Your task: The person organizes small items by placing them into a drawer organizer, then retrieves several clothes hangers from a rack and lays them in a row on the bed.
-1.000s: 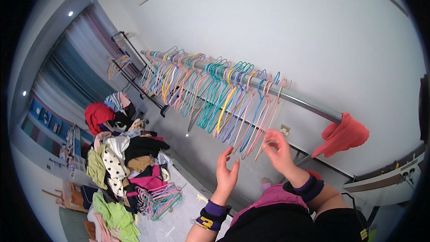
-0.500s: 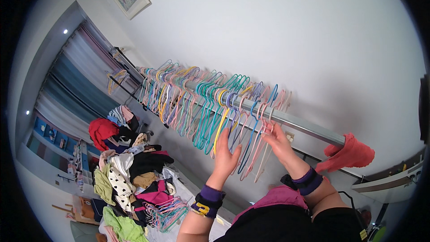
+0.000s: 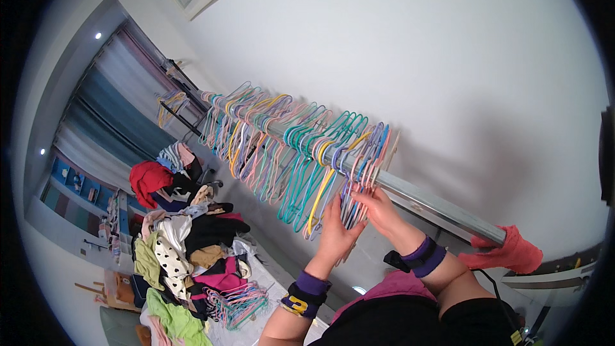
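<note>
A dense row of thin coloured clothes hangers (image 3: 296,179) hangs from a grey metal rail (image 3: 435,204). Near the rail's right part, several pink, blue, purple and white hangers are squeezed into a tight bunch. My left hand (image 3: 337,236) cups the lower part of this bunch, its thumb on the near side and its fingers partly hidden. Against the upper right side of the same bunch, just under the rail, my right hand (image 3: 383,216) has its fingers closed on the hangers. A coral-red cloth (image 3: 507,251) covers the rail's right end.
At lower left, a large heap of clothes (image 3: 173,256) lies on a white-covered surface, with a pile of loose hangers (image 3: 237,304) beside it. Beyond stands a chair loaded with a red garment (image 3: 150,182). A few hangers (image 3: 172,104) hang on a black bar at far left.
The spread hangers at the right have been pushed left into a tight bunch. My right hand has moved left and down onto them; my left hand has moved right and down, closer to it.
</note>
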Available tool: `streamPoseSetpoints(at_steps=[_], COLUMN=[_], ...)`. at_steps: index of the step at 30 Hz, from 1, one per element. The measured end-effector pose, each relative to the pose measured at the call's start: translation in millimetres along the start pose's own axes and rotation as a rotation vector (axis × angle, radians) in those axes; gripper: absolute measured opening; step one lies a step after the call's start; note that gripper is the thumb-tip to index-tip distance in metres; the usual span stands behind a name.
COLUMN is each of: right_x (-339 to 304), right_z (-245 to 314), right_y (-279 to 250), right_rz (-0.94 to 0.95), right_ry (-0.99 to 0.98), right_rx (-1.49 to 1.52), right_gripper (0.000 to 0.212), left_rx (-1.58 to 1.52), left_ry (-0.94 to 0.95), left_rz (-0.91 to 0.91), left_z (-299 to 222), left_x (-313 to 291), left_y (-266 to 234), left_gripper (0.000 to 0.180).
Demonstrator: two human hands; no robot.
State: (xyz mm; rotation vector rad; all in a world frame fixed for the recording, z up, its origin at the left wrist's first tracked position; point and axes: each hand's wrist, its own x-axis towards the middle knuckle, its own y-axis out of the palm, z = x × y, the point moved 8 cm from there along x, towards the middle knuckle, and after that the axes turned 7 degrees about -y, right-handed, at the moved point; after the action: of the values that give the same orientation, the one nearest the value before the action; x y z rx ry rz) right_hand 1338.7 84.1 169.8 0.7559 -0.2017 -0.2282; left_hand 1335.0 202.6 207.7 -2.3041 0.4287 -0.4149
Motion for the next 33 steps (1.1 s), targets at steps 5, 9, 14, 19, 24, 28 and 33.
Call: streamPoseSetpoints(at_steps=[5, 9, 14, 19, 24, 28, 33], right_x=[10.9, 14.4, 18.2, 12.3, 0.0, -20.4, -60.6], right_z=[-18.1, -20.2, -25.9, -18.1, 1.0, -3.6, -19.1], right_y=[0.3, 2.2, 2.8, 12.1, 31.4, 27.5, 26.6], right_rz=[-0.025, -0.062, -0.007, 0.024, 0.042, 0.059, -0.009], right_ry=[0.108, 0.139, 0.130, 0.144, 0.111, 0.097, 0.139], right_rx=[0.077, 0.152, 0.187, 0.207, 0.232, 0.184, 0.211], right_gripper=[0.026, 0.029, 0.027, 0.026, 0.020, 0.030, 0.033], left_rx=[-0.009, 0.026, 0.129, 0.123, 0.130, 0.114, 0.117], left_ry=[-0.034, -0.003, -0.064, -0.076, 0.005, 0.037, 0.032], left_rz=[-0.014, -0.085, -0.095, -0.071, -0.139, -0.145, -0.160], left_z=[22.8, 30.8, 40.5, 39.1, 23.5, 15.2, 29.3], left_x=[-10.4, -19.3, -28.6, -33.2, -39.2, -56.9, -92.9], left_y=[15.2, 17.9, 22.6, 20.5, 8.0, 1.1, -0.9], left_gripper=[0.087, 0.079, 0.075, 0.072, 0.072, 0.072, 0.067])
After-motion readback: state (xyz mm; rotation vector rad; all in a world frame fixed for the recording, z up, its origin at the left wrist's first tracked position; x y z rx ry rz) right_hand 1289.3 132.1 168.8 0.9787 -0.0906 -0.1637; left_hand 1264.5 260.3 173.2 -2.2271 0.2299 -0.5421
